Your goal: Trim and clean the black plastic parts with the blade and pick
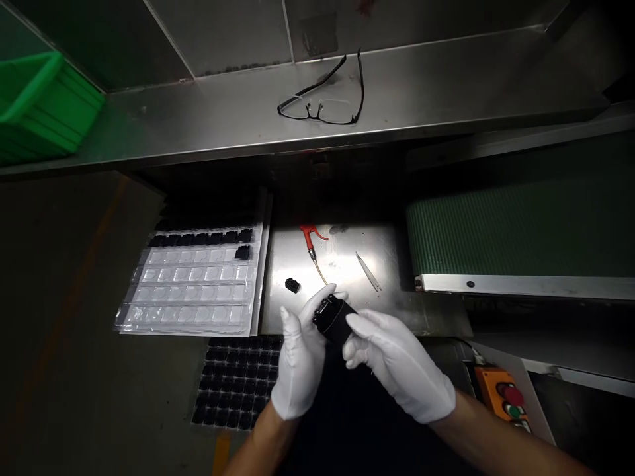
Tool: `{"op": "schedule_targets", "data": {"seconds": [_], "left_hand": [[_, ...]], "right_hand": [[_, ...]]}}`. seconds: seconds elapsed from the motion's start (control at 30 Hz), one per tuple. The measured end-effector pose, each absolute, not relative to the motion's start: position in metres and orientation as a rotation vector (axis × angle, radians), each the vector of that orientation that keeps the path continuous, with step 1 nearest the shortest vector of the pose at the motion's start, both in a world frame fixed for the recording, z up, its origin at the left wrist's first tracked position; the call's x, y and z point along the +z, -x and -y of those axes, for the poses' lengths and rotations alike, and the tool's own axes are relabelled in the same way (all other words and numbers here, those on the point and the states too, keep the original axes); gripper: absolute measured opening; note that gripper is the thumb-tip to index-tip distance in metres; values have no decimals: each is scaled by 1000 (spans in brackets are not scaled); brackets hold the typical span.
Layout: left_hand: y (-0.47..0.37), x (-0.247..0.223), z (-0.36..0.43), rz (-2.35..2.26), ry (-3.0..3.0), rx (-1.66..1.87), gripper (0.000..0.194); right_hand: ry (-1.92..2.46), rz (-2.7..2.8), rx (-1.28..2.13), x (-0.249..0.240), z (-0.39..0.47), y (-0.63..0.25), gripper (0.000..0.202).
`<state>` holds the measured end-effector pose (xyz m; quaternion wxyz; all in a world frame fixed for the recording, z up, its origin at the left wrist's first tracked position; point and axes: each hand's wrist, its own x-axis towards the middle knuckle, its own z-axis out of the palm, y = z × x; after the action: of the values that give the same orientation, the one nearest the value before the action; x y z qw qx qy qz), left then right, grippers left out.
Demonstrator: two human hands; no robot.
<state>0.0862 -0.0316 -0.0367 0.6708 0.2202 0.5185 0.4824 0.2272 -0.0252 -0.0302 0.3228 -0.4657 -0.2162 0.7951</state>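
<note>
My right hand (391, 360), in a white glove, pinches a black block-shaped plastic part (337, 320) between thumb and fingers. Fingers of my left hand (300, 360), also gloved, curve behind that part and support its far end, while the left thumb stands apart from it. Beyond my hands, a small black piece (292, 285) lies on the metal bench (342, 254). A red air blow gun (309, 237) rests there too, its thin hose running toward my left hand. To the right of it lie metal tweezers (368, 272).
At left stands a clear tray (198, 291) with black pieces in its rear rows; another filled tray (235, 383) sits lower. A green conveyor belt (516, 231) borders the right side, above an orange button box (503, 396). Eyeglasses (322, 119) and a green bin (59, 109) occupy the shelf.
</note>
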Motion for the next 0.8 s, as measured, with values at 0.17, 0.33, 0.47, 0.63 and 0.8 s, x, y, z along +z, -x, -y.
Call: {"op": "schedule_targets", "data": {"seconds": [0.17, 0.33, 0.47, 0.63, 0.8], "left_hand": [[-97, -32, 20, -976, -28, 1258, 64], [-79, -25, 9, -1059, 45, 1210, 58], [-55, -25, 8, -921, 150, 1322, 49], [-18, -30, 14, -781, 283, 1411, 76], [26, -33, 21, -765, 139, 1450, 91]], "right_hand": [[1169, 440, 2252, -28, 24, -203, 53], [1329, 873, 1973, -46, 16, -210, 62], [1788, 1267, 1395, -96, -30, -216, 59], [2134, 1711, 1235, -180, -121, -174, 71], [2351, 1951, 1034, -242, -175, -121, 103]]}}
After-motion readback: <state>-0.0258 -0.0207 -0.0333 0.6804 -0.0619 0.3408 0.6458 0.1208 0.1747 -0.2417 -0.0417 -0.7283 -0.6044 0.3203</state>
